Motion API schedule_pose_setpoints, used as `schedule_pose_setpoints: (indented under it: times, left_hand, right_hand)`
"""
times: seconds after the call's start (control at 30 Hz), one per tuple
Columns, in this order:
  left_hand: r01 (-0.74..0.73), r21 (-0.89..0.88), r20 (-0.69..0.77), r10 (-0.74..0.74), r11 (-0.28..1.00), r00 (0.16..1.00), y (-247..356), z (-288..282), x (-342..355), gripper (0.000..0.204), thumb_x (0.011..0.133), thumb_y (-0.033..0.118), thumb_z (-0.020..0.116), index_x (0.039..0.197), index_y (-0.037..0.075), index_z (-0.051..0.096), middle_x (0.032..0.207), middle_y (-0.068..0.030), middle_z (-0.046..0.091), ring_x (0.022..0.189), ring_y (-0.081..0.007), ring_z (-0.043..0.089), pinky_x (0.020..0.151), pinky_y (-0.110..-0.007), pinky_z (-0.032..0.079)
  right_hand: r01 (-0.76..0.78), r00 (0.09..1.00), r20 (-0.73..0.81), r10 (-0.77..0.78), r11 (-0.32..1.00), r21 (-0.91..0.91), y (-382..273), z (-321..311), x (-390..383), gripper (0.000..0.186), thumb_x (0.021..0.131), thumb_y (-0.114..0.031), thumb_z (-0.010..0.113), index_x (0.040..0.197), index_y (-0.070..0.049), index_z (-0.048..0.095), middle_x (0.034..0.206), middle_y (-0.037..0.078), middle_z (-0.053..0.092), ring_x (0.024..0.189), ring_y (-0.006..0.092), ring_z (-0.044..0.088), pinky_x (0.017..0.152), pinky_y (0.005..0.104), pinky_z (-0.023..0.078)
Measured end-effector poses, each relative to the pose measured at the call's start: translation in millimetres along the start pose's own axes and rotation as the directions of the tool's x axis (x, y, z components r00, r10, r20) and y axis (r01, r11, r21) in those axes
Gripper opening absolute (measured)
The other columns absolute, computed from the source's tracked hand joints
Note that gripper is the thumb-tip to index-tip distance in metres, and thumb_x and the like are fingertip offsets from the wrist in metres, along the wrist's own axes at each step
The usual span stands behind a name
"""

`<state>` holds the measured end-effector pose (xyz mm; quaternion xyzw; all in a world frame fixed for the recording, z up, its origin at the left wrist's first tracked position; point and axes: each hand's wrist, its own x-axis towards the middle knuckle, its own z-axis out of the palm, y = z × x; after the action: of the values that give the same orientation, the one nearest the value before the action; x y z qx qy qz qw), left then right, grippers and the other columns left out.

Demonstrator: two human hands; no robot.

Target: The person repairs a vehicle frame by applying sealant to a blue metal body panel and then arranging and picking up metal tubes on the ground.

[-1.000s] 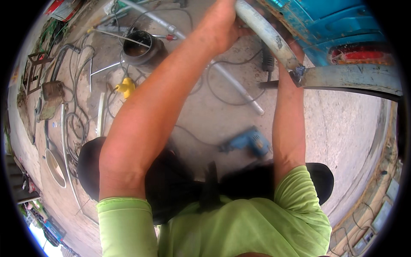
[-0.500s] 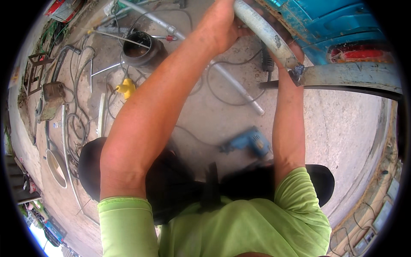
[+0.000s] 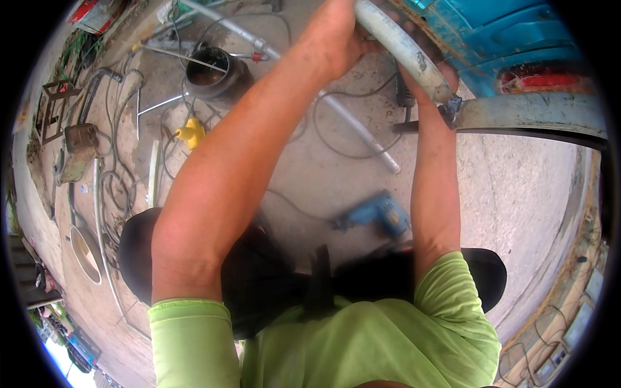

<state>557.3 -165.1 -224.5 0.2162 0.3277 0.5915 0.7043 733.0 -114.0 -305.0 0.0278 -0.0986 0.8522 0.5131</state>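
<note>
The left hand (image 3: 339, 48) and right hand (image 3: 447, 72) are up at the curved bar (image 3: 407, 55), beside the blue panel's (image 3: 495, 39) edge; I can't tell their grip. Looks like steadying; next wants even support.

The concrete floor (image 3: 504, 181) spreads beneath your left hand (image 3: 333, 48), with a drill (image 3: 383, 215) lying nearer you. Left of that hand, it bears a pot (image 3: 238, 83) and a yellow object (image 3: 191, 132).
</note>
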Motion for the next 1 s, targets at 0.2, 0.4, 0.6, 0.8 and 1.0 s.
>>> schedule_pose_setpoints:
  times: [0.2,0.4,0.6,0.8,1.0]
  left_hand:
    - [0.056,-0.095,-0.06,-0.062,0.994,0.996,-7,-13,19,0.058,0.098,0.067,0.042,0.117,0.013,0.056,0.099,-0.0029,0.065,0.098,-0.0201,0.062,0.09,-0.044,0.049]
    - [0.111,-0.08,-0.097,-0.119,0.991,0.988,-8,-15,21,0.063,0.096,0.07,0.044,0.116,0.012,0.056,0.096,-0.0056,0.067,0.095,-0.0217,0.063,0.087,-0.043,0.05]
    - [0.112,-0.123,-0.071,-0.121,0.986,0.99,-11,-19,23,0.066,0.095,0.071,0.046,0.118,0.01,0.054,0.098,-0.0078,0.066,0.096,-0.0235,0.063,0.089,-0.044,0.05]
    - [0.084,-0.135,-0.051,-0.092,0.987,0.994,-8,-16,20,0.068,0.095,0.071,0.047,0.117,0.007,0.054,0.097,-0.0095,0.063,0.096,-0.0259,0.062,0.091,-0.046,0.05]
    - [0.094,-0.172,-0.02,-0.099,0.981,0.995,-12,-19,24,0.069,0.094,0.071,0.047,0.116,0.006,0.055,0.098,-0.0099,0.063,0.095,-0.0264,0.062,0.092,-0.045,0.05]
  right_hand:
    - [0.023,0.999,-0.027,-0.023,1.0,-0.011,6,-8,17,0.039,0.104,-0.029,0.045,0.13,-0.002,0.056,0.128,0.019,0.062,0.117,0.0338,0.058,0.107,0.0545,0.042]
    - [0.041,0.998,-0.047,-0.042,0.999,-0.014,10,-10,27,0.039,0.104,-0.029,0.046,0.129,-0.002,0.057,0.128,0.018,0.062,0.117,0.0332,0.058,0.107,0.0539,0.042]
    - [0.057,0.996,-0.066,-0.058,0.998,-0.02,18,-13,37,0.039,0.103,-0.03,0.047,0.129,-0.002,0.057,0.127,0.018,0.062,0.116,0.0326,0.058,0.106,0.0532,0.043]
    - [0.062,0.994,-0.086,-0.064,0.998,-0.025,25,-16,42,0.04,0.103,-0.03,0.048,0.129,-0.002,0.057,0.127,0.017,0.062,0.115,0.0321,0.058,0.106,0.0525,0.043]
    - [0.081,0.99,-0.115,-0.082,0.997,-0.012,15,-14,34,0.04,0.102,-0.03,0.049,0.129,-0.002,0.057,0.126,0.017,0.063,0.115,0.0315,0.059,0.105,0.0519,0.043]
